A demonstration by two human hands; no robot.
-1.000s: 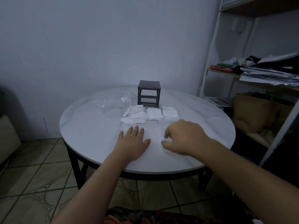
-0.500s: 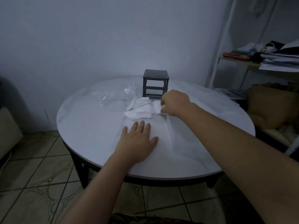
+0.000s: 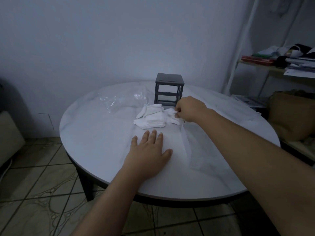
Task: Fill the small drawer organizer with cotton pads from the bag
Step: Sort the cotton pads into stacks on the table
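Note:
A small dark grey drawer organizer [image 3: 169,89] stands at the far side of the round white table [image 3: 95,133]; its two slots look open, with no drawers in them. A loose pile of white cotton pads [image 3: 152,117] lies just in front of it. My right hand [image 3: 189,109] is at the pile's right end, fingers pinched on white cotton pads there. A clear plastic bag [image 3: 122,101] lies flat to the left of the organizer. My left hand [image 3: 150,155] rests palm down on the table, fingers spread, in front of the pile.
A white metal shelf [image 3: 265,65] with papers, books and clothes stands at the right, with a brown bag [image 3: 289,116] below it beside the table. A light cushion [image 3: 8,138] shows at the left edge. Tiled floor lies under the table.
My right hand has reached forward from the table's near part to the right end of the pad pile and closed its fingers on pads. The left hand has stayed flat.

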